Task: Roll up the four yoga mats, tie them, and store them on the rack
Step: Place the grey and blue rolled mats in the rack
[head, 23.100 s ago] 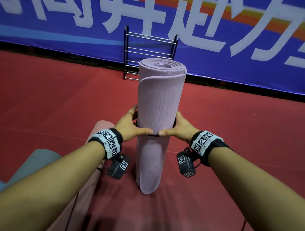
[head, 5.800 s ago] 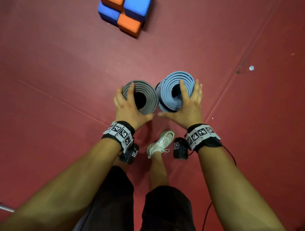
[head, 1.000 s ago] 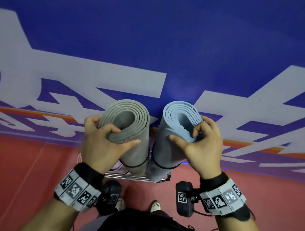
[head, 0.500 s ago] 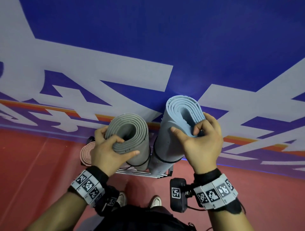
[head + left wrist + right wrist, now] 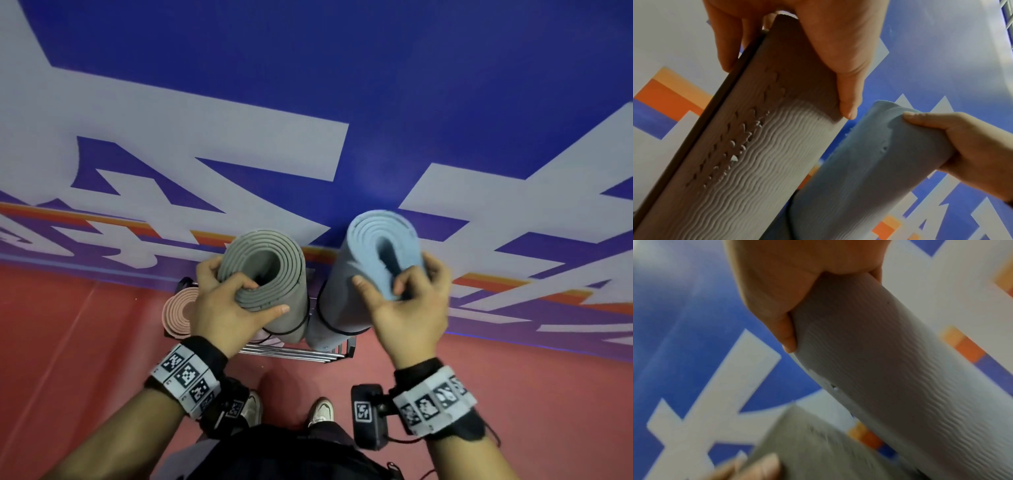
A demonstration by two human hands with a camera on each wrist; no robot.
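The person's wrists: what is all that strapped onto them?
Both forearms are bare, with no sleeves. Each wrist wears a black band wrapped with a white strip of square black-and-white code markers. A small black box camera bearing one such marker hangs under each wrist, trailing a thin black cable.

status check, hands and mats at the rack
Left hand grips grey mat, right hand grips blue mat. Both tied, upright over rack. Pink mat already stored.

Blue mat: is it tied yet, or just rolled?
Tied. In the head view a black band circles the blue mat below the right hand, and the roll stands upright on the rack.
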